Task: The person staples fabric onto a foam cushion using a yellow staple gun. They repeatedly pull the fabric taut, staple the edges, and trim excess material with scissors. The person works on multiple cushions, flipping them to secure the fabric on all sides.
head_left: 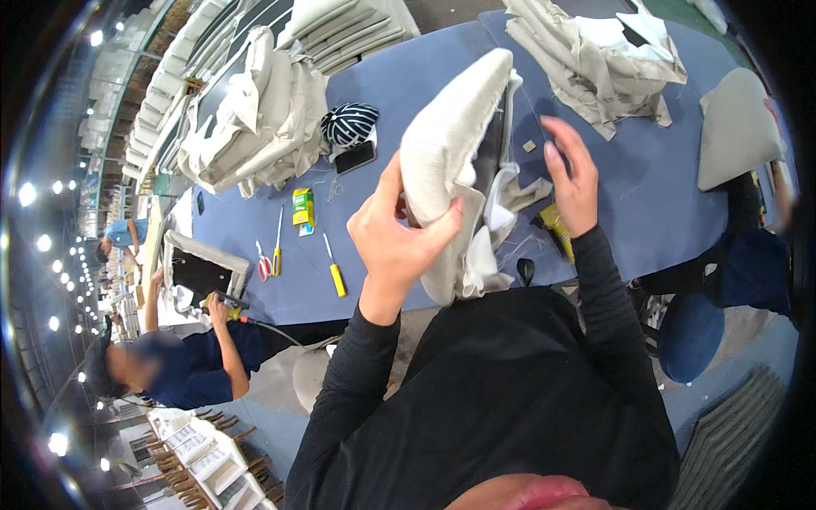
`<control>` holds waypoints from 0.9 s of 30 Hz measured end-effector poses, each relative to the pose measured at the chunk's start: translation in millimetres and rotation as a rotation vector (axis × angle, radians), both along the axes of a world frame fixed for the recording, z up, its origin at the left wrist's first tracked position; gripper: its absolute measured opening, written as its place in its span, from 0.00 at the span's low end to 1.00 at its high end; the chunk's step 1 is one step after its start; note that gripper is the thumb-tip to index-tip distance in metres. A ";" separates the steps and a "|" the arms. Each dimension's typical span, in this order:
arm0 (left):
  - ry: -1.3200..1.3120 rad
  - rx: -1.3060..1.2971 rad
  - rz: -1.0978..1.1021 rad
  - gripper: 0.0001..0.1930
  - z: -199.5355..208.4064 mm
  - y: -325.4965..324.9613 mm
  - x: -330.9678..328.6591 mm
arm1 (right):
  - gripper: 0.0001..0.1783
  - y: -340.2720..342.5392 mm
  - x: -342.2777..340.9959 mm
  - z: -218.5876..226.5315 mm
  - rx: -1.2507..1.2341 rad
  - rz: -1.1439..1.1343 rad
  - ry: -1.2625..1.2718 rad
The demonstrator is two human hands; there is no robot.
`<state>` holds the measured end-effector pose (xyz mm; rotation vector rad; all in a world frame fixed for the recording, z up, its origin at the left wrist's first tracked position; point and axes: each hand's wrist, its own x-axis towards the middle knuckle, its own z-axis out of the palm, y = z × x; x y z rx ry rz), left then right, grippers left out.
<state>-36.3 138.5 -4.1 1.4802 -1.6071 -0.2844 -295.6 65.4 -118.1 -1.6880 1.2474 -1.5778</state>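
My left hand (399,234) grips the lower edge of a beige upholstered cushion piece (450,136), held upright over the blue table (391,102). Loose white lining hangs from the cushion's underside near its dark inner board. My right hand (571,174) is raised beside the cushion's right edge with fingers apart, holding nothing I can see. A yellow-handled tool (557,228) lies on the table just below my right wrist.
A yellow-handled screwdriver (335,270), red scissors (264,262), a green box (303,208), a phone (355,156) and a striped cap (350,121) lie on the table. Beige fabric piles (255,119) sit at the back. A person in blue (183,365) works at left.
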 end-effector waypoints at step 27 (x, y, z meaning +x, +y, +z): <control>0.175 -0.034 -0.343 0.75 20.9 -56.5 -44.8 | 0.28 -24.7 61.0 91.0 0.040 0.188 -0.299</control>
